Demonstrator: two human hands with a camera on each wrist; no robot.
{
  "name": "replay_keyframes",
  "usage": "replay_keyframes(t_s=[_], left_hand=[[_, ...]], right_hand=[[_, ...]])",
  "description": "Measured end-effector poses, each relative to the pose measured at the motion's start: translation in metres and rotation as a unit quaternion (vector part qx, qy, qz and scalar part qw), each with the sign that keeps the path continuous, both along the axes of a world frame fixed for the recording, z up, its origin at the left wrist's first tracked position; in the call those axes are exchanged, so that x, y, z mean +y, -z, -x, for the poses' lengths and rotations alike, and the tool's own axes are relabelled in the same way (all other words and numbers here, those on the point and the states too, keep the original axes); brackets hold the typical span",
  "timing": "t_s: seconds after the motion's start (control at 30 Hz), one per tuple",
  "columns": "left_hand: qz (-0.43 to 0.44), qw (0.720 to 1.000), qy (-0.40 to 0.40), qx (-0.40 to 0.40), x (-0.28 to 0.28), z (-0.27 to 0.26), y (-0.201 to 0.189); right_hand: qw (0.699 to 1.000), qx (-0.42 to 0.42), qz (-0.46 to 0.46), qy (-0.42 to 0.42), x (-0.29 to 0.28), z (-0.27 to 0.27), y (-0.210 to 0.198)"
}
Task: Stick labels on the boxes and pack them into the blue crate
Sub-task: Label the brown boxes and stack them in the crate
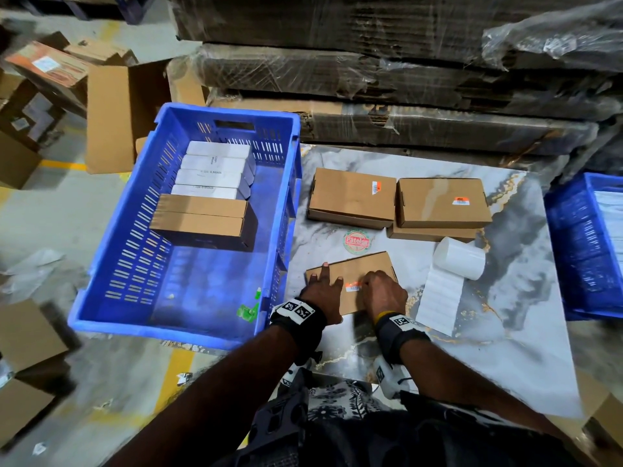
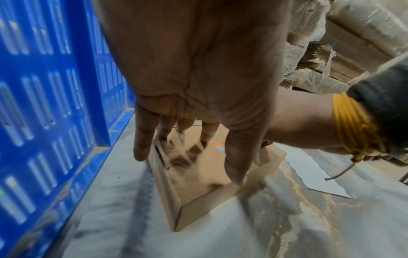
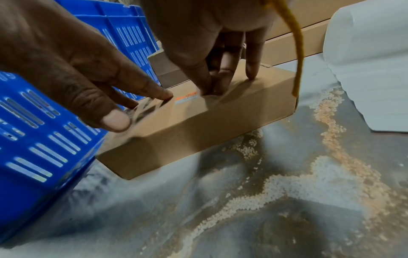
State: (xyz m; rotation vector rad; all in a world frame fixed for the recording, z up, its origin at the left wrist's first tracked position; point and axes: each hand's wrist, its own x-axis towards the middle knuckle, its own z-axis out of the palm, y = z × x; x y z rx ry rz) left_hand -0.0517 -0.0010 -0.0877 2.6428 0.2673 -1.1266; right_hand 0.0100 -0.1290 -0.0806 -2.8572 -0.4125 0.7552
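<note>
A flat brown box [image 1: 357,271] lies on the marble table [image 1: 505,348] just right of the blue crate [image 1: 188,328]. My left hand [image 1: 322,281] rests on its left end, fingers straight and spread [image 2: 141,139]. My right hand [image 1: 374,284] presses its fingertips [image 3: 209,83] onto the box top at an orange-and-white label [image 3: 187,99], also visible as label [image 1: 354,286]. The crate holds a row of white boxes [image 1: 215,173] and two brown boxes [image 1: 202,217] at its far left. A white label roll [image 1: 458,257] lies to the right, its backing strip [image 1: 438,298] trailing toward me.
Two labelled brown boxes [image 1: 350,197] [image 1: 441,203] sit farther back on the table, the right one on top of another. A second blue crate [image 1: 586,251] stands at the right edge. Wrapped flat cardboard stacks [image 1: 404,79] rise behind. Loose cartons [image 1: 108,119] litter the floor at left.
</note>
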Motion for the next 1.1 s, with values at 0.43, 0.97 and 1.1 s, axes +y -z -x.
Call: replay_keyframes(t_s=[0.43,0.97,1.1], left_hand=[[0.013,1.0,-0.001,-0.005,0.002,0.001,-0.003],[0.015,1.0,0.005,-0.005,0.005,0.002,-0.004],[0.012,1.0,0.014,-0.008,0.006,0.003,-0.004]], right_hand=[[0.999,0.008,-0.01,0.032,-0.014,-0.001,0.012],[0.998,-0.032,0.044,-0.027,0.009,-0.009,0.014],[0.996,-0.038,0.056,-0.05,0.011,-0.008,0.021]])
